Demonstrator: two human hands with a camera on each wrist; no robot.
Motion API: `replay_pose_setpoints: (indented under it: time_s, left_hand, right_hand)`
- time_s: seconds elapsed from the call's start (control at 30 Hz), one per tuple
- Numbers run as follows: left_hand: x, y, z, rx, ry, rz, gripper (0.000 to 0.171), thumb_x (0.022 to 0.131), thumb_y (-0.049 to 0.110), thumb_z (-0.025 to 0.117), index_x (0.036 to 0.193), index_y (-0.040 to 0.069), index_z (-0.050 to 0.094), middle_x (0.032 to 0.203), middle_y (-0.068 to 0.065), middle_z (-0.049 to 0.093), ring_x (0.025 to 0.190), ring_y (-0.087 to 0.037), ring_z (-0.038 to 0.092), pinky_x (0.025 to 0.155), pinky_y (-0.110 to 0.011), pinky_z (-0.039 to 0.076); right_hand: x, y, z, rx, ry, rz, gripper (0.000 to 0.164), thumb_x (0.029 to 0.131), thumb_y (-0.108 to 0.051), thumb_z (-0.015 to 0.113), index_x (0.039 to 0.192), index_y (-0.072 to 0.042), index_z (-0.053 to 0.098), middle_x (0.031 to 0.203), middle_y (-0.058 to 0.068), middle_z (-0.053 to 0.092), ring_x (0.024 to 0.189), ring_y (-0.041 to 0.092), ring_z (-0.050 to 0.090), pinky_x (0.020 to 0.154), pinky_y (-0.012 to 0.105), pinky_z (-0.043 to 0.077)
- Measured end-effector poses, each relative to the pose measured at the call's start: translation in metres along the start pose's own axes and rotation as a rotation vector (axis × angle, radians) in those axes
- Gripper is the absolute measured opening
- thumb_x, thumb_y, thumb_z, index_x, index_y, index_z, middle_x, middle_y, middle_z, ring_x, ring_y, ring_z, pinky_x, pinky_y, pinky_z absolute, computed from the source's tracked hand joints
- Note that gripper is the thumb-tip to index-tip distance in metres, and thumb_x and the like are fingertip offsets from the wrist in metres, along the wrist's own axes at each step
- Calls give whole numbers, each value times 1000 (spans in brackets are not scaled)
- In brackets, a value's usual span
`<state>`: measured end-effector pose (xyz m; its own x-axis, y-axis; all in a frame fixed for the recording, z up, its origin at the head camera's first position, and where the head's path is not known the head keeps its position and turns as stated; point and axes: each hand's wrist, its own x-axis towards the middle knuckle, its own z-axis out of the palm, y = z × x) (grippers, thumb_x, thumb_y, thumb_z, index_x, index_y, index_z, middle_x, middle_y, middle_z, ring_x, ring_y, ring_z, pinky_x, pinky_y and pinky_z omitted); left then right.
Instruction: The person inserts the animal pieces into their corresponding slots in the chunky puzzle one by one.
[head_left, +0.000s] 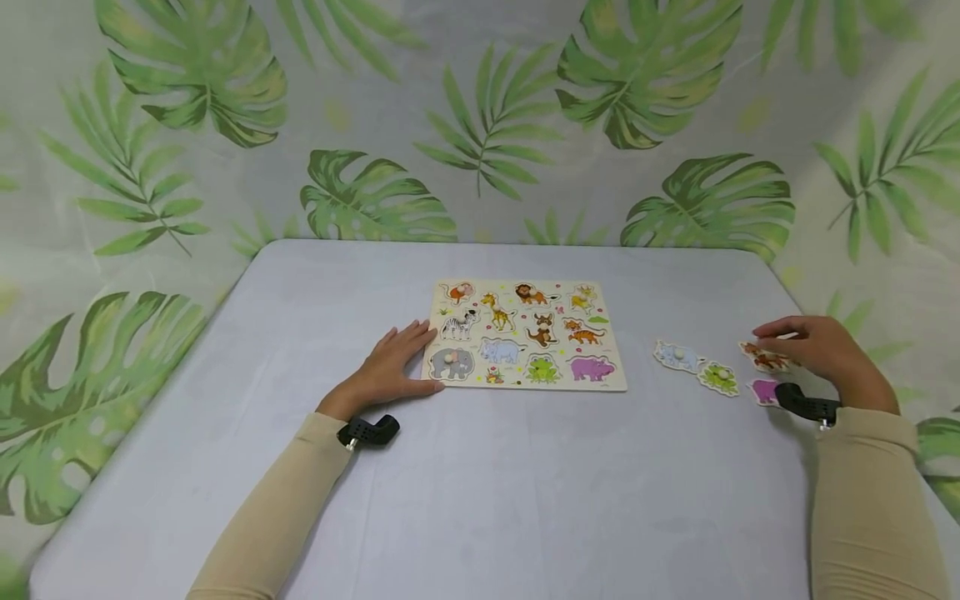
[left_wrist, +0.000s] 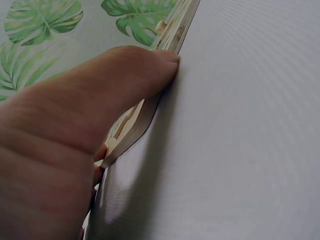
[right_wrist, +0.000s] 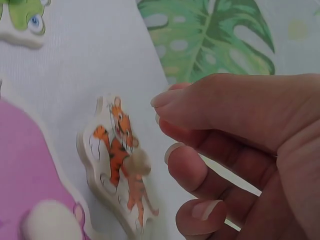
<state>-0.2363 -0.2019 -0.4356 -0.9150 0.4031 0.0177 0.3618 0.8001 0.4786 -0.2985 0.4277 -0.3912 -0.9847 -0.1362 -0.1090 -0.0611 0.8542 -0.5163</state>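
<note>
A wooden animal puzzle board [head_left: 525,388] lies on the table. My left hand [head_left: 393,364] rests at its left side with fingers stretched along the edge. In the left wrist view, the thumb [left_wrist: 135,75] touches the board's side. My right hand [head_left: 832,354] hovers beside the tiger puzzle piece [right_wrist: 122,170], apart from its knob. Its thumb and forefinger are close together and the other fingers loosely bent, with nothing seen between them. The purple hippo piece [head_left: 765,392] lies nearer me, partly hidden by the wrist camera.
The bluish-grey rhino piece [head_left: 675,356] and the green frog piece [head_left: 718,379] lie between the board and the right hand. A white cloth [head_left: 525,500] covers the table. Behind hangs a leaf-patterned curtain [head_left: 487,125].
</note>
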Motion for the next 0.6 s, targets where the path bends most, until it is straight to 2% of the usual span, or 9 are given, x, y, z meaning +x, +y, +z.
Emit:
replay_pose_setpoints:
  time_s: [0.17, 0.33, 0.43, 0.6]
  left_hand:
    - [1, 1, -1, 1, 1, 0, 95, 79, 56, 70, 152, 11, 29, 160, -5, 20, 148, -20, 10, 119, -39, 0]
    - [0, 2, -1, -3, 11, 15, 95, 79, 55, 71, 152, 8, 31, 159, -8, 21, 148, -23, 12, 119, -42, 2]
    - [0, 3, -1, -9, 9, 17, 95, 79, 54, 71, 151, 8, 31, 159, -9, 21, 148, -24, 12, 119, -43, 2]
    - [0, 3, -1, -10, 4, 6, 95, 79, 55, 71, 152, 10, 30, 160, -6, 20, 148, -21, 11, 119, -40, 1]
  right_hand:
    - [-1, 9, 1, 10, 1, 42, 54, 92, -44, 63, 120, 1, 65, 119, 25, 60, 80, 13, 56, 63, 30, 46]
    - [-4, 15, 0, 26, -24, 93, 63, 89, -52, 63, 125, 0, 61, 123, 26, 56, 83, 25, 56, 65, 33, 42]
    - [-5, 17, -1, 35, -40, 114, 67, 88, -54, 62, 127, 0, 60, 125, 27, 54, 87, 27, 55, 68, 34, 40]
    - [-7, 20, -1, 42, -37, 112, 67, 88, -54, 63, 127, 1, 60, 120, 23, 57, 81, 23, 55, 68, 34, 39]
